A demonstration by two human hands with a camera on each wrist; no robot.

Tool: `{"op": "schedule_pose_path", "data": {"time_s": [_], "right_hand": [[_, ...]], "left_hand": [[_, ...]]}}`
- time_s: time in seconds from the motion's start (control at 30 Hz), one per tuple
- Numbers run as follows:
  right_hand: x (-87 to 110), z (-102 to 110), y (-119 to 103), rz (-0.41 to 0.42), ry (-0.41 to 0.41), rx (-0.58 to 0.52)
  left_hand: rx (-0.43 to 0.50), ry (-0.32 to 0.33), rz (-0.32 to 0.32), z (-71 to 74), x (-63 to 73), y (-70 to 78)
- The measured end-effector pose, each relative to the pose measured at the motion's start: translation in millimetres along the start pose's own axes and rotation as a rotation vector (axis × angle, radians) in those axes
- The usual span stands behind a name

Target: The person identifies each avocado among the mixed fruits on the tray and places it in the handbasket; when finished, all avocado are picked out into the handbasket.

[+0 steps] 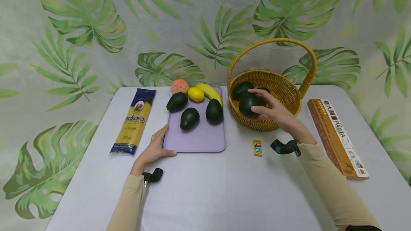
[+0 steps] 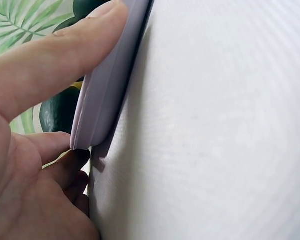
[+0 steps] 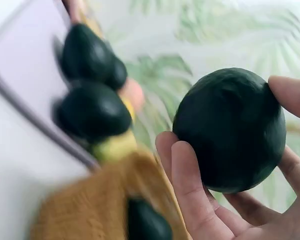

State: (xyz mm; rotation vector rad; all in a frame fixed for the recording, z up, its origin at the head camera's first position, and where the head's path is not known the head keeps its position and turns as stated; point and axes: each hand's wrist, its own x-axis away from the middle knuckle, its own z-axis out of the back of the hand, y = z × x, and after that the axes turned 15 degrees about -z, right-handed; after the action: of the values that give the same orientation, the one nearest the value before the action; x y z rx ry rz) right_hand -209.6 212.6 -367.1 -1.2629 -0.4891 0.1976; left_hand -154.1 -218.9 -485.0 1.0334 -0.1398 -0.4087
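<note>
My right hand [image 1: 277,111] grips a dark green avocado [image 1: 249,104] over the left part of the wicker basket [image 1: 268,124]. In the right wrist view the avocado [image 3: 230,130] sits between thumb and fingertips. Another avocado [image 1: 243,89] lies in the basket, and a further dark thing shows partly behind the hand. My left hand [image 1: 155,149] holds the near left corner of the lilac tray [image 1: 196,143], thumb along the front rim, fingers at the left side. The tray bears three avocados [image 1: 189,118], a lemon [image 1: 196,94], a banana [image 1: 210,93] and a peach [image 1: 179,86].
A pasta bag [image 1: 133,122] lies left of the tray. A long pasta box [image 1: 338,140] lies right of the basket. One small yellow packet [image 1: 257,148] lies in front of the basket, whose tall handle [image 1: 273,41] arches above it. Leaf-patterned cloth stands behind the table.
</note>
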Motion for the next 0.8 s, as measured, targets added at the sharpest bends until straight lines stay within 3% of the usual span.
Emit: {"op": "schedule_pose_path", "data": {"time_s": [0.17,0.27,0.37,0.67,0.8], "right_hand": [[11.7,45.6,10.7,-0.018,0.127,-0.055],[16.0,68.6,15.9,-0.045,0.169,-0.099],[17.3,86.2,19.4,-0.070,0.191,-0.072],[3.1,104.6,18.9,-0.215,0.175,0.302],[-12.4,106.5,14.3,-0.242,0.160,0.390]], "left_hand": [[-0.001,-0.004,0.016,0.3,0.3,1.7],[0.001,-0.007,0.020,0.6,0.3,2.2],[0.001,-0.008,0.019,0.8,0.5,2.3],[-0.007,-0.006,0.012,0.7,0.1,2.2],[-0.013,-0.008,0.013,0.4,-0.3,3.0]]}}
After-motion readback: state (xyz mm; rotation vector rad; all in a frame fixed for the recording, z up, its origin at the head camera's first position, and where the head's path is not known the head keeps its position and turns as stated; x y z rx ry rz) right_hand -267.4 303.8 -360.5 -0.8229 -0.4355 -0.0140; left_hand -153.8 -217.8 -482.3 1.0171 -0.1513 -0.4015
